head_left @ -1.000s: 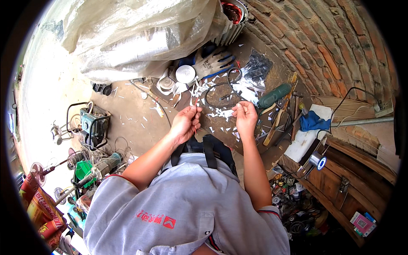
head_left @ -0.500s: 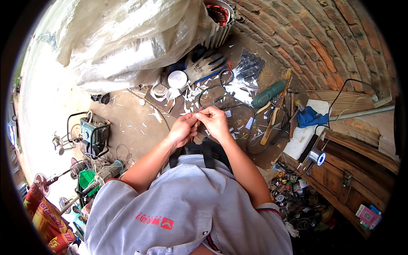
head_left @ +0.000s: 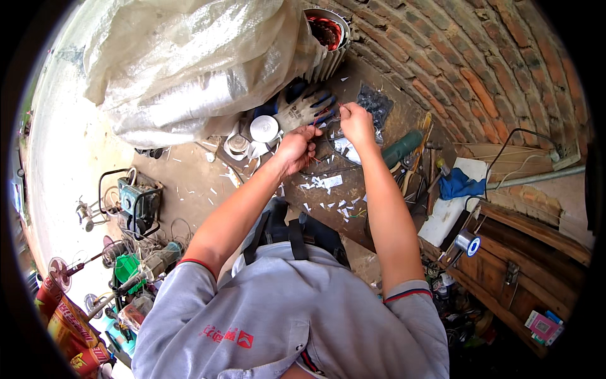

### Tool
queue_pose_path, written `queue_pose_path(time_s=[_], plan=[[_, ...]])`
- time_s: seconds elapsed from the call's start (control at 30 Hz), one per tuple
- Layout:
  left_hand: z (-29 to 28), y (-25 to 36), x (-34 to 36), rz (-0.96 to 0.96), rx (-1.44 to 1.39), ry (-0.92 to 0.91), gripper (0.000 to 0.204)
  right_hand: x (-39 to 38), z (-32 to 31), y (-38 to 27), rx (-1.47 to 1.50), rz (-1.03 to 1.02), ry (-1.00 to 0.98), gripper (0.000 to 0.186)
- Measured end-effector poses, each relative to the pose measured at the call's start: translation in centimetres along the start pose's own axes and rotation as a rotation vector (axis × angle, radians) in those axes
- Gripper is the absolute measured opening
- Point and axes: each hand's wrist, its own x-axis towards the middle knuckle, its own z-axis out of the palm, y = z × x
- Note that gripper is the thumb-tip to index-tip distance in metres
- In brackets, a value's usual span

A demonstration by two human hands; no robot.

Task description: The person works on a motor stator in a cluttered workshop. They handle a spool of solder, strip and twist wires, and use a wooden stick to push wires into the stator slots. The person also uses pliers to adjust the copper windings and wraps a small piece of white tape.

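Observation:
My left hand (head_left: pixel 297 150) is closed in a pinch around a thin reddish wire (head_left: pixel 319 120), just below a grey-and-blue work glove (head_left: pixel 307 107). Higher and to the right, my right hand (head_left: pixel 357 124) pinches a thin red wire end (head_left: pixel 341 105) between thumb and fingertips. The hands are apart. Whether both wires belong to one piece is too small to tell. White rolls of tape (head_left: pixel 264 128) lie left of the glove. White paper scraps (head_left: pixel 328 182) are scattered below my hands. A dark plastic bag (head_left: pixel 375 104) lies beyond my right hand.
A green cylindrical power tool (head_left: pixel 401 147) lies among hand tools at right. A solder spool (head_left: pixel 468 244) stands by the wooden bench (head_left: pixel 499 278). Plastic sheeting (head_left: pixel 189 69) covers a pile ahead, beside a finned motor housing (head_left: pixel 334 47). A framed machine (head_left: pixel 136 199) stands left, a brick wall (head_left: pixel 467 69) right.
My hands were together near my body. They have moved forward and separated, the right one going farther up and right toward the plastic bag. My torso has leaned forward slightly.

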Motion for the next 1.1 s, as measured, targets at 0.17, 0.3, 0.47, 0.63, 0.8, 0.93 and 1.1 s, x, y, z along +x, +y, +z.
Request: queue_pose_path(time_s=[0.17, 0.3, 0.47, 0.63, 0.8, 0.93, 1.1], plan=[[0.6, 1.5, 3.1, 0.209, 0.085, 0.069, 0.018, -0.5, -1.2, -1.0, -0.171, 0.097, -0.115, 0.029], [-0.3, 2.6, 3.1, 0.266, 0.05, 0.101, 0.019, 0.2, -0.4, -2.5, -0.259, 0.052, -0.194, 0.037], [-1.2, 3.7, 3.8, 0.289, 0.098, 0.114, 0.021, 1.1, 0.6, -3.0, -0.26, 0.14, -0.205, 0.025], [-1.6, 4.2, 3.9, 0.238, 0.051, 0.078, 0.019, 1.2, -0.2, -2.5, -0.287, 0.223, -0.079, 0.025], [-1.8, 5.4, 2.9, 0.113, 0.056, 0.021, 0.019, 2.5, -0.3, -2.2, -0.253, 0.281, -0.161, 0.025], [-1.4, 6.1, 1.1, 0.047, 0.082, 0.003, 0.02, 3.2, 0.6, -0.4, -0.08, 0.211, -0.102, 0.029], [-0.9, 5.7, -1.6, 0.05, 0.044, -0.097, 0.023, 2.4, 0.5, 0.4, 0.989, 0.114, 0.243, 0.019]])
